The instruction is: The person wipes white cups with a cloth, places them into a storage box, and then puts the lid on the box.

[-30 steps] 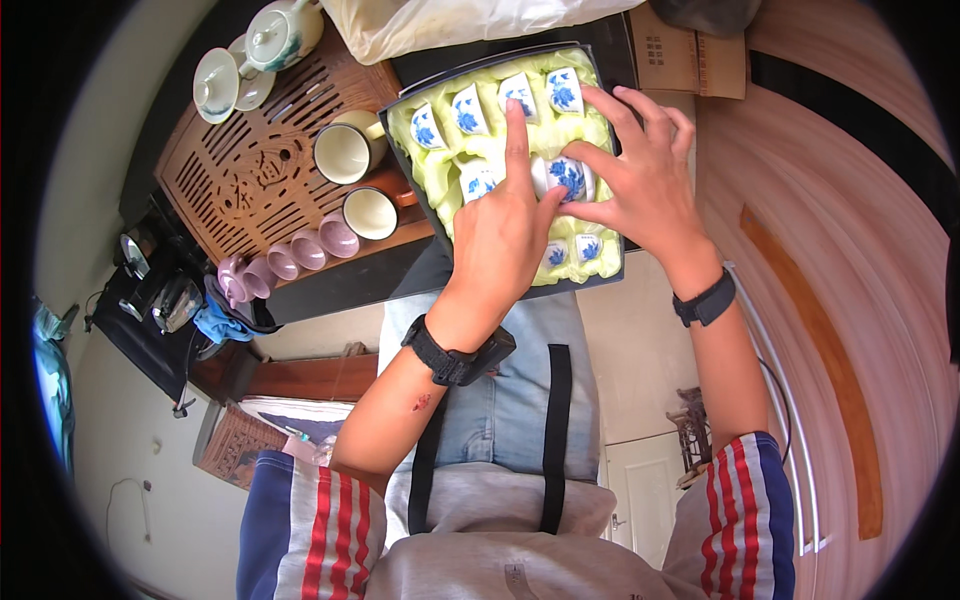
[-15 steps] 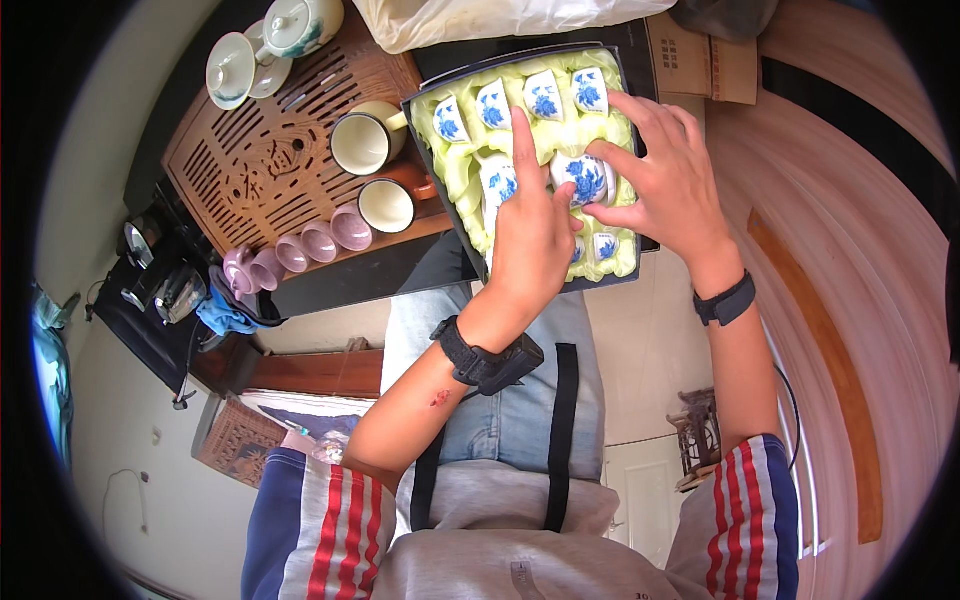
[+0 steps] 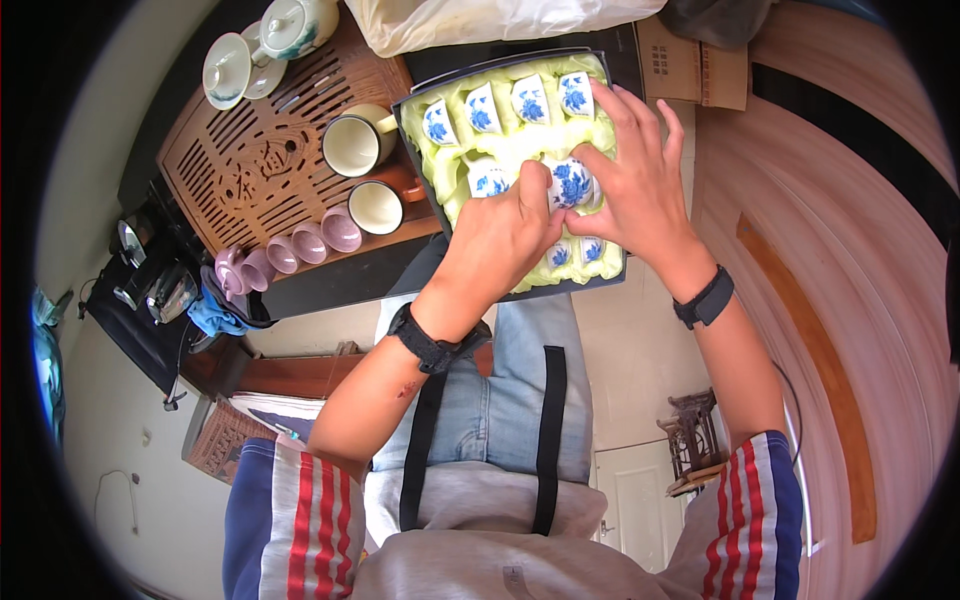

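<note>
A dark gift box (image 3: 417, 92) lined with yellow-green cloth holds several white cups painted with blue flowers. A larger blue-and-white piece, a small teapot (image 3: 570, 184), sits in the middle of the box. My left hand (image 3: 505, 235) and my right hand (image 3: 640, 180) both grip this teapot, fingers curled around its sides. A row of small cups (image 3: 480, 108) lies along the box's far edge, and two more cups (image 3: 577, 252) show below my hands.
A carved wooden tea tray (image 3: 250, 170) stands left of the box with two cream mugs (image 3: 350, 145), a row of small purple cups (image 3: 300, 245) and a lidded white cup (image 3: 290, 22). A plastic bag (image 3: 480, 18) and cardboard box (image 3: 690, 65) lie behind.
My left index finger was stretched out over the box; now both hands have closed around the teapot in the middle. The view has shifted slightly.
</note>
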{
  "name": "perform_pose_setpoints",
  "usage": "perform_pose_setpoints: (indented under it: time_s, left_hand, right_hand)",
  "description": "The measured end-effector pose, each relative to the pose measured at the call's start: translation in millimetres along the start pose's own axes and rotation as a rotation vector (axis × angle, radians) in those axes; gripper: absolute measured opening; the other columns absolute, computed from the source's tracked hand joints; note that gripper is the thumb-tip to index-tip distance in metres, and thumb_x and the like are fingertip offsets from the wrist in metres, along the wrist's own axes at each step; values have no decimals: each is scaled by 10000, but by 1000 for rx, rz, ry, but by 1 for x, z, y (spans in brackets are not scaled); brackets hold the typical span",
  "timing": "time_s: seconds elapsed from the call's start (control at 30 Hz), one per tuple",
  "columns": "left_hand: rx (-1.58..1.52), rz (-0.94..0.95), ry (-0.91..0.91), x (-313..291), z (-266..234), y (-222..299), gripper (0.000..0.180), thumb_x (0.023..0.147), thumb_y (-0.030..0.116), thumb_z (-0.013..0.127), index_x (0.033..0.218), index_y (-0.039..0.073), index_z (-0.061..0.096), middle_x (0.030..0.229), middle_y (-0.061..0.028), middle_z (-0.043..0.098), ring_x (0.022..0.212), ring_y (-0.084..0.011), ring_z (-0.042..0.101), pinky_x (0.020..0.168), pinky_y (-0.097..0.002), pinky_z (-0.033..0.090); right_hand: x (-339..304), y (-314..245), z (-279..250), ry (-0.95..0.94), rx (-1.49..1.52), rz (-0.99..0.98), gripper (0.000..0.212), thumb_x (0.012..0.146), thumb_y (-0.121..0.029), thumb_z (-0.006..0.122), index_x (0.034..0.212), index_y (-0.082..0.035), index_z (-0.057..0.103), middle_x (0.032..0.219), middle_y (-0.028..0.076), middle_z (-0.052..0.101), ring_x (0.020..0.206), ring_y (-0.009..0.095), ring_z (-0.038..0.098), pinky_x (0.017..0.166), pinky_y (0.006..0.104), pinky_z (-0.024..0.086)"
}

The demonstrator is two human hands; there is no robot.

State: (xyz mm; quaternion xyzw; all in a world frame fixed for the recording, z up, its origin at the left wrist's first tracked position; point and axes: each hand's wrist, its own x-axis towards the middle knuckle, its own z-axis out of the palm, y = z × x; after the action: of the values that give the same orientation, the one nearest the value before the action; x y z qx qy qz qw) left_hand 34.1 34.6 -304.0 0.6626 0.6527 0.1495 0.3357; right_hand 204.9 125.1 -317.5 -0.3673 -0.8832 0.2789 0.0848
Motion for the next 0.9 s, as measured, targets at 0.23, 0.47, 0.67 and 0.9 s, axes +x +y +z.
perform_pose_setpoints:
  time_s: [0.23, 0.47, 0.67, 0.9]
  left_hand:
    - [374, 283, -129, 18, -7, -6, 240, 838, 143, 670, 983, 33, 514, 695, -90, 626, 536, -252, 657, 455, -368, 501]
    - [289, 213, -32, 7, -12, -5, 188, 844, 149, 661, 920, 66, 511, 712, -54, 623, 598, -206, 675, 469, -353, 500]
    - [101, 39, 5, 0, -8, 3, 488, 823, 269, 836, 1133, 31, 544, 879, -65, 707, 673, -257, 707, 526, -361, 517]
    - [68, -62, 77, -1, 11, 5, 436, 848, 237, 796, 1120, 37, 520, 781, -89, 689, 656, -258, 699, 511, -358, 504]
  right_hand:
    - [-2, 8, 2, 31, 37, -30, 462, 517, -266, 893, 888, -72, 700, 1530, 134, 415, 1400, 334, 384, 1167, 616, 222]
    - [-9, 6, -7, 32, 40, -5, 425, 597, -207, 896, 976, -120, 725, 1502, 116, 461, 1356, 334, 439, 1144, 543, 300]
    - [-37, -12, -9, 258, 4, 206, 416, 650, -207, 887, 1032, -156, 731, 1364, 98, 547, 1210, 340, 514, 1003, 464, 408]
    - [-45, -29, 17, 331, -31, 365, 211, 757, -202, 851, 903, -96, 742, 1300, 91, 604, 1116, 325, 578, 952, 438, 428]
